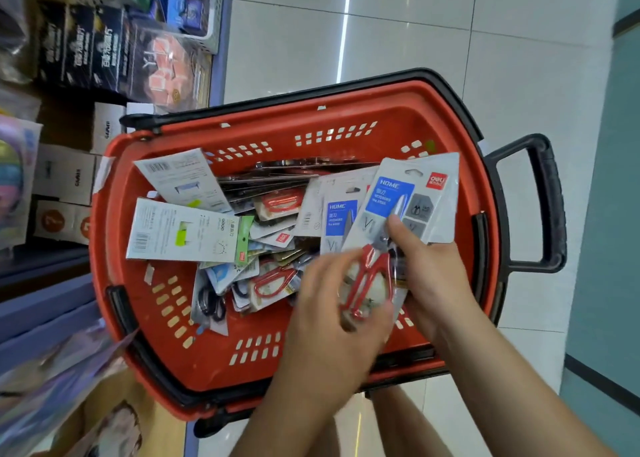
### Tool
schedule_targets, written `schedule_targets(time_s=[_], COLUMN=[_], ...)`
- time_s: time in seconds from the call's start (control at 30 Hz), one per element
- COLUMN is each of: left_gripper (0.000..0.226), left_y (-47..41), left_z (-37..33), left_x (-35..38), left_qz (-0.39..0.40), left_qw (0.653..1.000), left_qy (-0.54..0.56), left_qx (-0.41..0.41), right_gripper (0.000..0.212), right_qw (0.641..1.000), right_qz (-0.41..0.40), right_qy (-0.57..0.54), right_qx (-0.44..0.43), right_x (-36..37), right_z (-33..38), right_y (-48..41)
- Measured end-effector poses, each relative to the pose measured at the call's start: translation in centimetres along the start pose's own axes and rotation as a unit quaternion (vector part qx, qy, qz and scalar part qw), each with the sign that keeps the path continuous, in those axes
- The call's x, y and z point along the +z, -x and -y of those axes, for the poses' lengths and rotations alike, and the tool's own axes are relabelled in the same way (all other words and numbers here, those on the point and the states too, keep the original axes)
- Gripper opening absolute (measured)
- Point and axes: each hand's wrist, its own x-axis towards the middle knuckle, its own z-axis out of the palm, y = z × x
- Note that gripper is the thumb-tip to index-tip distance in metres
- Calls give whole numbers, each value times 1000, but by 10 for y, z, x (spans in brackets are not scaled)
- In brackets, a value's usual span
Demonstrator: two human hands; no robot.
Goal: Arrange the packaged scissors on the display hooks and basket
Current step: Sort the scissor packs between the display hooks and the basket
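1. The front pack (412, 196), a grey card holding red-handled scissors, is printed with "HOME" on a blue panel and a red "deli" logo at its top corner; the smaller print cannot be read.
2. A second pack (341, 214) with the same blue "HOME" panel lies just behind it and is partly overlapped by it.
3. Both are held over a red basket (311, 117) filled with loose packs (187, 231), some turned to show white backs with barcodes.
4. The basket is set on a pale tiled floor (398, 40). A black pull handle (550, 207) is seen at its right, and dark boxes (114, 51) are shelved at the left.
5. The front pack is pinched by the right hand (436, 276), with the thumb pressed on its face.
6. Its lower end appears to be gripped by the left hand (329, 318), fingers curled round it, though this part is blurred.
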Motion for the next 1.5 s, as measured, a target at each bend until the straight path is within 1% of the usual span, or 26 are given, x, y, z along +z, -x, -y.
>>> schedule_targets(time_s=[0.03, 0.07, 0.1, 0.17, 0.23, 0.27, 0.37, 0.5, 0.6, 0.67, 0.73, 0.77, 0.83, 0.9, 0.93, 1.0, 1.03, 1.07, 1.13, 1.17, 1.23, 1.3, 1.37, 1.4, 1.43, 1.5], left_gripper=[55, 56, 58, 59, 55, 51, 37, 35, 30, 23, 23, 25, 31, 45, 48, 44, 41, 36, 28, 29, 34, 40, 49, 53, 53, 48], left_y=[-7, -13, -17, -24, -25, -24, -20, -9, -2, 6, 20, 27, 38, 35, 28, 10, 1, -5, -7, -5, 2, 10, 18, 22, 27, 38], left_z=[1, 4, 6, 5, 3, 3, 11, 24, 22, 18, 13, 9, -6, -20, -26, -34, -34, -33, -28, -26, -26, -28, -33, -35, -39, -49], left_x=[-1, -2, -3, -2, -6, -11, -33, -54, -60, -69, -88, -97, -112, -120, -122, -116, -110, -102, -83, -75, -63, -61, -61, -61, -60, -60], left_qz=[-39, -52, -43, -3, -8, -18, -58, -74, -87, -125, -167, -171, -128, -36, 18, 127, 161, 175, 150, 123, 68, 37, 27, 24, 21, 3], left_qw=[998, 995, 990, 959, 935, 934, 930, 913, 919, 930, 950, 960, 976, 989, 990, 980, 973, 967, 958, 955, 951, 948, 946, 947, 950, 951], left_qy=[31, 46, 76, 214, 287, 294, 304, 336, 323, 292, 210, 173, 144, 136, 137, 150, 162, 180, 237, 264, 293, 308, 315, 312, 304, 299], left_qx=[-33, -71, -112, -185, -207, -203, -200, -219, -209, -184, -157, -141, -99, -50, -27, -13, -20, -32, -54, -63, -72, -74, -72, -73, -74, -77], right_gripper=[18, 19, 19, 32, 49, 50, 36, 21, 11, 12, 9, 11, 12, 11, 13, 15, 13, 10, 18, 23, 23, 33, 60, 66, 62, 41], right_qw=[1000, 1000, 1000, 998, 998, 998, 999, 1000, 1000, 995, 970, 954, 926, 903, 899, 909, 922, 936, 965, 978, 991, 996, 995, 994, 993, 989], right_qz=[3, 7, 14, 23, 2, -12, 5, 20, 6, -43, -79, -73, -17, 76, 132, 233, 265, 270, 213, 168, 101, 80, 96, 107, 118, 118], right_qy=[-4, -7, 0, 29, 7, -17, -45, -17, -2, 62, 193, 255, 349, 402, 398, 325, 264, 208, 127, 102, 67, 23, -20, -15, 9, 75], right_qx=[7, 18, 26, 43, 59, 57, 17, -10, -28, -70, -123, -141, -142, -129, -123, -114, -105, -93, -80, -73, -53, -6, 33, 36, 20, -41], right_x=[-4, -6, -9, -11, -15, -18, -25, -30, -26, -32, -46, -53, -62, -65, -65, -60, -56, -51, -34, -26, -12, -5, 1, 3, 6, 14], right_z=[2, 4, 5, 11, 16, 20, 33, 40, 39, 41, 49, 55, 69, 83, 90, 100, 103, 105, 103, 101, 94, 88, 86, 86, 86, 89], right_y=[2, 5, 8, 10, 9, 9, 8, 6, 9, 11, 13, 15, 20, 25, 29, 37, 40, 42, 43, 44, 50, 58, 69, 75, 81, 97])
